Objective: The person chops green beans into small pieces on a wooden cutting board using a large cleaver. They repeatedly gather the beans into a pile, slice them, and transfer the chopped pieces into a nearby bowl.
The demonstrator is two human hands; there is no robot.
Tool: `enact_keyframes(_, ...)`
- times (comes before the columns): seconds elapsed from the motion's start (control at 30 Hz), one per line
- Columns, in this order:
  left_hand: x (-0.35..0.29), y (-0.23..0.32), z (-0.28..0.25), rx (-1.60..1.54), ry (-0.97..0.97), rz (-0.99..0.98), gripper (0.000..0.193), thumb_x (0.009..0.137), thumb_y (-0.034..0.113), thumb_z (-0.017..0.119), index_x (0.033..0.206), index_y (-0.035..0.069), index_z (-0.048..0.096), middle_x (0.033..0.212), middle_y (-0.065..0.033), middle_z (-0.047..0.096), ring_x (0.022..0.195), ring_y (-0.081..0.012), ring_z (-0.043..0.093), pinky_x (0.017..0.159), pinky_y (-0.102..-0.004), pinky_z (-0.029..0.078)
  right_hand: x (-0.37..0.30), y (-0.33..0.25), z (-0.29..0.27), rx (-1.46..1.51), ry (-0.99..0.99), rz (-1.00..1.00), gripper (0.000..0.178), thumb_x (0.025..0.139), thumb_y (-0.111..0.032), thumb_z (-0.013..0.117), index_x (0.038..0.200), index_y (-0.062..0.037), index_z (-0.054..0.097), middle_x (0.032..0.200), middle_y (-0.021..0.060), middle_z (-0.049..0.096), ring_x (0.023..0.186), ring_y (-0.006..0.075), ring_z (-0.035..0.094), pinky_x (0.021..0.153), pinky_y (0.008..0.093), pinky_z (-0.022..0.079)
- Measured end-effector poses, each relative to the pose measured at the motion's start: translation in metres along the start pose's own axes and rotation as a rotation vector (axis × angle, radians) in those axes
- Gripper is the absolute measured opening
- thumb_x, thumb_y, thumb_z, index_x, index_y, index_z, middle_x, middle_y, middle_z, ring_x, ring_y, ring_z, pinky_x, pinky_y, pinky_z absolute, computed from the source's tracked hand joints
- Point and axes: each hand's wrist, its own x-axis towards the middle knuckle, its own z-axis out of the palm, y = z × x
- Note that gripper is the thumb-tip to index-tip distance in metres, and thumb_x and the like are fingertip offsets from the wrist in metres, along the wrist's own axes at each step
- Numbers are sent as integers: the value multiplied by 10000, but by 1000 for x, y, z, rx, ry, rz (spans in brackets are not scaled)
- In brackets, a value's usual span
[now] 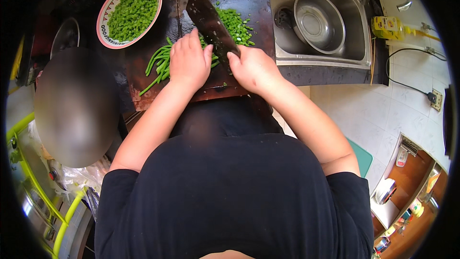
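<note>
My right hand (253,68) grips the handle of a dark cleaver (209,17), whose broad blade slants up and left over the cutting board (258,0). Close to the left of the blade, my left hand (189,61) presses down on a bundle of long green beans (159,62), thumb toward the cleaver. The bean ends under the palm and behind the blade are hidden. Right of the blade lies a pile of chopped green beans (235,26). A white bowl with a pink rim (102,24), full of chopped green pieces (133,15), stands to the left.
On the right, a steel sink (357,55) holds a metal basin (320,21), with a faucet (405,5) beyond. A yellow bottle (387,28) stands beside it. At left are a dark pan (65,34) and a yellow-green rack (72,208).
</note>
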Motion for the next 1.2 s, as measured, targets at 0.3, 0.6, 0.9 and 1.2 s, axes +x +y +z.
enact_keyframes(0.3, 12, 2, -39, 271, -348, 57, 795, 544, 417, 806, 1111, -43, 493, 1000, -166, 545, 967, -322, 533, 904, -406, 413, -1, 2, -6, 1, 3, 17, 334, 912, -331, 437, 974, -54, 613, 907, 206, 647, 899, 385, 611, 797, 460, 483)
enact_keyframes(0.6, 9, 11, -21, 197, -290, -8, 630, 578, 346, 786, 1018, -13, 514, 985, -149, 540, 947, -310, 534, 859, -400, 435, 6, 23, -24, -47, 44, 16, 355, 903, -366, 457, 1001, -68, 625, 913, 204, 652, 907, 390, 609, 804, 460, 480)
enact_keyframes(0.9, 14, 22, -18, 162, -209, -10, 769, 644, 427, 766, 1164, -50, 463, 1075, -162, 532, 1032, -309, 497, 939, -420, 383, 5, 31, -32, -64, 45, -16, 367, 870, -378, 491, 1010, -70, 632, 882, 208, 656, 877, 394, 616, 790, 464, 484)
enact_keyframes(1.2, -6, 13, 15, 25, 112, -32, 419, 812, 209, 562, 1174, 8, 495, 1124, -163, 533, 1050, -330, 487, 930, -438, 367, -7, 32, -25, -112, 158, -153, 271, 877, -288, 496, 992, -81, 626, 781, 177, 649, 756, 386, 621, 697, 469, 491)
